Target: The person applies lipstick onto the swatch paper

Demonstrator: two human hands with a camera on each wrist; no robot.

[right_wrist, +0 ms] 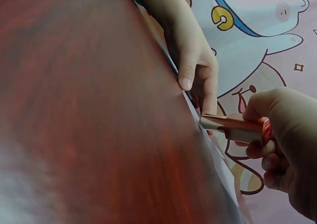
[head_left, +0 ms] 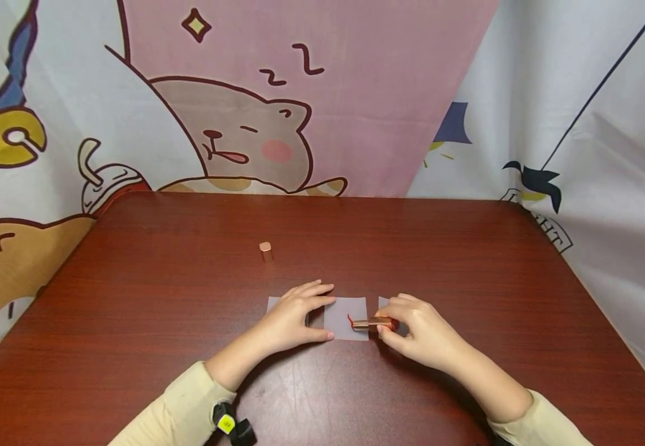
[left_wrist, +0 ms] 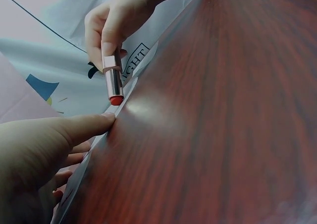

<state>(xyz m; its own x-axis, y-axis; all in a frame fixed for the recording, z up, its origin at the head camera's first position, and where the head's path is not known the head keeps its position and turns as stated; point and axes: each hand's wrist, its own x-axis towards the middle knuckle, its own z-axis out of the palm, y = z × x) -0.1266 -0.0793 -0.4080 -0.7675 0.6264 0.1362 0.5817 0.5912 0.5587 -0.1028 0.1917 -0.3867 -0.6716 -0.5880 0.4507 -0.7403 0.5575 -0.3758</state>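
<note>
The left hand (head_left: 294,319) lies flat, fingers straight, pinning the paper sheet (head_left: 346,318) while the right hand (head_left: 419,331) pinches a lipstick (head_left: 374,322) whose tip marks it; the cap (head_left: 266,249) stands far left.

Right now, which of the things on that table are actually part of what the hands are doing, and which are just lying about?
In use:
- lipstick, pinched in the right hand, red tip on the paper
- sheet of paper, bearing a red mark
- left hand, pressing the paper flat

Lying about:
- small rose-gold cap, standing apart farther back on the table
- cartoon curtain behind
</note>
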